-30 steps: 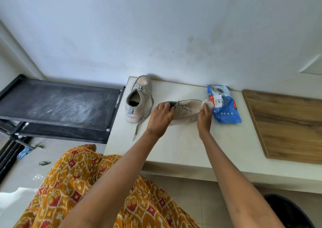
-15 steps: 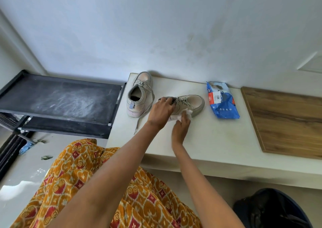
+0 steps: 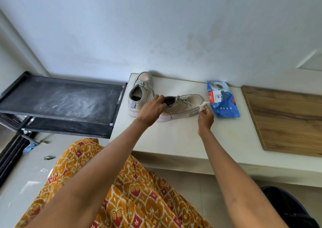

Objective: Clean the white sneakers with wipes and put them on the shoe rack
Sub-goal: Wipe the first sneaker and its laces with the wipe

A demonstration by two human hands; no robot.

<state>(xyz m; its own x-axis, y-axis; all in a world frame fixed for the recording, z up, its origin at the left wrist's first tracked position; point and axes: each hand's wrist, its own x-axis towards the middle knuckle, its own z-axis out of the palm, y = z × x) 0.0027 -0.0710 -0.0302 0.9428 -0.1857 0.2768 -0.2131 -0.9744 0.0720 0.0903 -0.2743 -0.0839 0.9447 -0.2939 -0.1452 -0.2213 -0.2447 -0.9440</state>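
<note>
Since half a second ago the right hand [image 3: 205,117] has slid from the near side of the shoe, by the laces, out to its toe end, carrying the wipe [image 3: 203,105] with it; the left hand [image 3: 151,111] has stayed at the heel. That sweep suggests the wiping pass runs back and forth along the side wall, so cleaning of this first shoe is likely mid-way, with racking not yet begun.

The black shoe rack [image 3: 61,102] stands to the left of the pale bench [image 3: 174,140], its top shelf dusty. On the bench, the second sneaker [image 3: 141,95] rests upright near the wall, toe pointing away, just beside the held one. The sneaker being cleaned [image 3: 183,109] lies across the bench, toe toward the blue wipes packet [image 3: 223,100], which sits just beside it.

The left grip is curled over the heel collar, steadying the shoe. The right grip pinches the crumpled wipe between fingertips, pressed against the toe's lower edge.
</note>
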